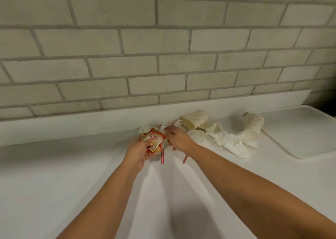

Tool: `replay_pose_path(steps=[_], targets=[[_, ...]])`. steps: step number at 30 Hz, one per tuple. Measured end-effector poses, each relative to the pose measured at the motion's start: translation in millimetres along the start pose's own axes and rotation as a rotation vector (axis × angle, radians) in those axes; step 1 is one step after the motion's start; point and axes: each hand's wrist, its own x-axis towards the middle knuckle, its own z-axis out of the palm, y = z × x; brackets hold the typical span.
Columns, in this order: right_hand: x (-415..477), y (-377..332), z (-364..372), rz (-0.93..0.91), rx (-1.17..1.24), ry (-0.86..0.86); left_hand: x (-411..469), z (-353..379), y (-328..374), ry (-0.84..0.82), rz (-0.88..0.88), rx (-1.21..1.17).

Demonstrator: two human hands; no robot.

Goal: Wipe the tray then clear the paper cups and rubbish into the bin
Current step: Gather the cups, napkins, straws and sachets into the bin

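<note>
My left hand grips several red creamer sachets over the white counter. My right hand reaches among the rubbish beside them, its fingers curled on red stir sticks, whose ends poke out below. A dotted paper cup lies on its side near the wall. Another dotted cup lies tipped against the tray's edge. Crumpled white tissue spreads between them. The white tray lies flat at the right.
A pale brick wall rises behind a low white upstand. The white counter stretches left and toward me. No bin is in view.
</note>
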Motion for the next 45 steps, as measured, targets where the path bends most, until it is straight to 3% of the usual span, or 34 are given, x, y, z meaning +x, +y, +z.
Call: replay_pose_path(steps=[3, 12, 15, 20, 25, 29, 36, 41, 45], targets=[[19.2, -5.2, 14.6, -0.057, -0.276, 0.06, 13.7, -21.8, 10.1, 0.093, 0.036, -0.025], [51.8, -12.5, 43.7, 0.045, -0.781, -0.196, 27.5, -62.5, 26.4, 0.163, 0.072, -0.095], [60.4, -19.5, 37.5, 0.017, -0.748, -0.137, 31.6, -72.3, 27.8, 0.183, 0.084, -0.125], [80.2, -33.3, 28.1, -0.115, -0.456, 0.088, 34.4, -77.4, 31.2, 0.185, 0.106, -0.147], [92.3, -28.6, 42.6, -0.199, -0.428, -0.01, 35.7, -79.5, 32.2, 0.172, 0.117, -0.141], [90.0, -24.0, 61.0, -0.174, -0.671, -0.182, 38.8, -80.2, 32.3, 0.176, 0.125, -0.14], [87.8, -27.9, 75.3, -0.156, -0.708, -0.237, 39.7, -78.4, 31.5, 0.177, 0.132, -0.147], [78.0, -34.2, 67.8, -0.24, -0.638, -0.111, 35.1, -73.2, 33.7, 0.174, 0.145, -0.132], [71.2, -37.7, 43.9, -0.276, -0.378, 0.029, 30.1, -75.6, 37.9, 0.202, 0.165, -0.133]])
